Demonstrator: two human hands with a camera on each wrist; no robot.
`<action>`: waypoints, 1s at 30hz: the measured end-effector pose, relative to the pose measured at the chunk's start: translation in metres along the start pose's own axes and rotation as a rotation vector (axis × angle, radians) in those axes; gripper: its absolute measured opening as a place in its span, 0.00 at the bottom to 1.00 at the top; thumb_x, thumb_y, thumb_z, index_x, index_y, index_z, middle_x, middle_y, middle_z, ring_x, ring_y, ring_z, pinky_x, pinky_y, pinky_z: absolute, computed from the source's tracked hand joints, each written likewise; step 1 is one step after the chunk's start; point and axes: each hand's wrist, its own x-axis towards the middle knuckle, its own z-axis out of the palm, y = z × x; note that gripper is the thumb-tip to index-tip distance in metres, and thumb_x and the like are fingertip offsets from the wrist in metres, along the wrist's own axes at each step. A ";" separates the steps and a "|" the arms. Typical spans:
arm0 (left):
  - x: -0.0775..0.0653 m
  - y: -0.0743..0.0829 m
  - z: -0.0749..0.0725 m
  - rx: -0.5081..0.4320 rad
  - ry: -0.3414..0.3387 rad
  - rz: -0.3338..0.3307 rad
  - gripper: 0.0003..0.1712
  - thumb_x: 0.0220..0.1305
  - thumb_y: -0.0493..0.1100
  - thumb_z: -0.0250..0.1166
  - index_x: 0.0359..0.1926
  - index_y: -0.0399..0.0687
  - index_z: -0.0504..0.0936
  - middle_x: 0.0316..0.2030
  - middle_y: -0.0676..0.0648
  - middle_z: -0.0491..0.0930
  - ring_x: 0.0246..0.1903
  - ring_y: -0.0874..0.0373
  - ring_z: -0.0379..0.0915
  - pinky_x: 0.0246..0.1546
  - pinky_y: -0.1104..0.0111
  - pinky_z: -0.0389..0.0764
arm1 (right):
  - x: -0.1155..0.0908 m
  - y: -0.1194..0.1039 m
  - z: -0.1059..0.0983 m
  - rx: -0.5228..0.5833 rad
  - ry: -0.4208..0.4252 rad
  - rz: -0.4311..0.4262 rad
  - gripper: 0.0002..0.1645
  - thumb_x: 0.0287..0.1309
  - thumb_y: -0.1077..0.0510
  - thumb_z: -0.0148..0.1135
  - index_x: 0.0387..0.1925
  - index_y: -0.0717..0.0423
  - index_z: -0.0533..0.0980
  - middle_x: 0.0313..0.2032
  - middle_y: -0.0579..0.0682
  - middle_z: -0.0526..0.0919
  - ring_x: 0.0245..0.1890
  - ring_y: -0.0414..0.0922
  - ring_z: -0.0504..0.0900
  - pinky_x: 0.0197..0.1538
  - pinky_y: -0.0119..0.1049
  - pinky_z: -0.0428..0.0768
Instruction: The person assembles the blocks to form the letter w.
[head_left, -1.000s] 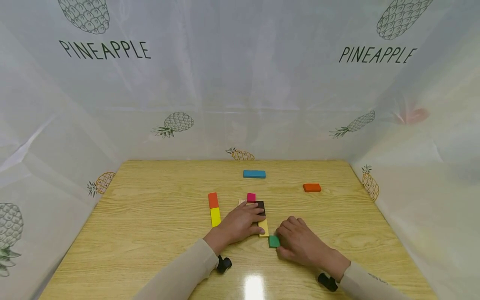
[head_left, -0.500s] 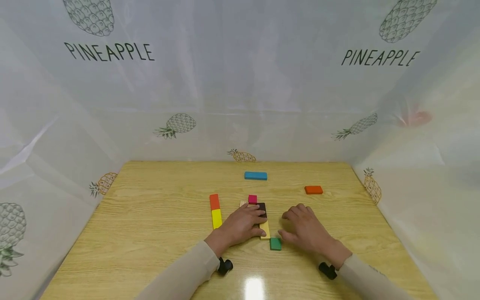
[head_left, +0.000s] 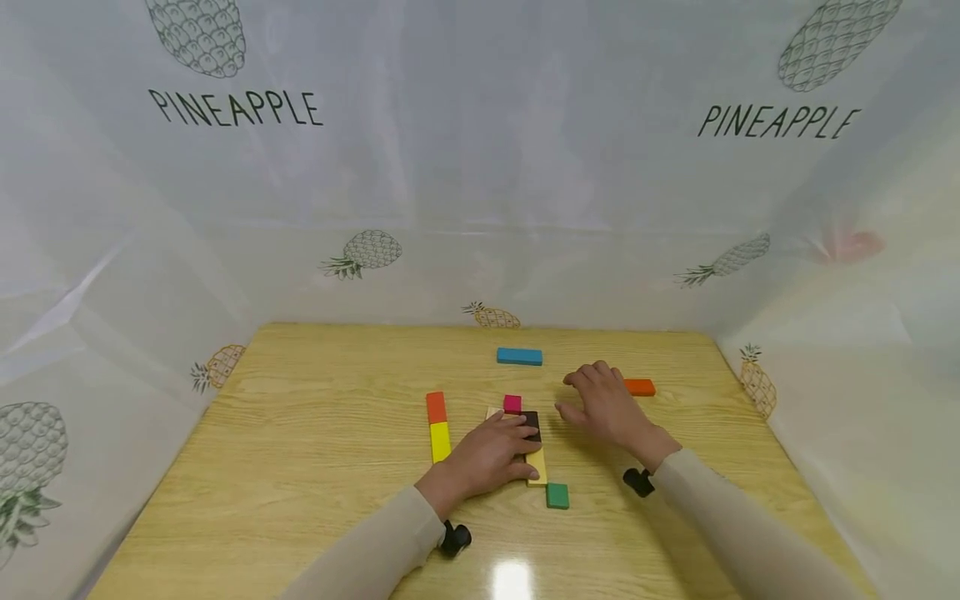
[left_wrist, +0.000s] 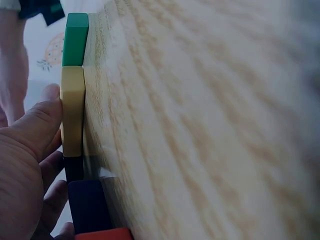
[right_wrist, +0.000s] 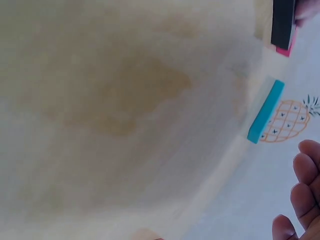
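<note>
My left hand [head_left: 491, 457] rests with spread fingers over a flat group of wooden blocks. Its fingertips lie across a black block [head_left: 532, 421], and the thumb touches a pale yellow block [left_wrist: 73, 110]. A green block [head_left: 557, 496] meets the near end of that pale yellow one. Magenta shows in a small block [head_left: 512, 404] at the far side, and a dark blue block [left_wrist: 90, 206] appears in the left wrist view. Holding nothing, my right hand [head_left: 606, 407] hovers with loosely bent fingers, just left of an orange-red block [head_left: 641, 387]. The left palm hides part of the group.
A blue block [head_left: 519, 357] lies towards the table's back edge. Left of the group, an orange block [head_left: 436, 408] and a yellow block [head_left: 440, 442] lie end to end. Pineapple-printed sheeting [head_left: 480, 167] walls the wooden table [head_left: 300, 467] at back and sides.
My right hand has let go of the green block, lifted away and moved forward towards the orange-red block. The left hand stays on the blocks. The head view has shifted slightly.
</note>
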 end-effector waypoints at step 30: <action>-0.002 -0.001 -0.001 -0.038 -0.019 -0.018 0.30 0.75 0.65 0.60 0.71 0.62 0.80 0.72 0.58 0.75 0.78 0.57 0.63 0.82 0.54 0.57 | 0.105 0.010 0.043 -0.130 -0.265 0.015 0.32 0.72 0.43 0.66 0.65 0.61 0.77 0.59 0.60 0.79 0.59 0.60 0.73 0.63 0.60 0.73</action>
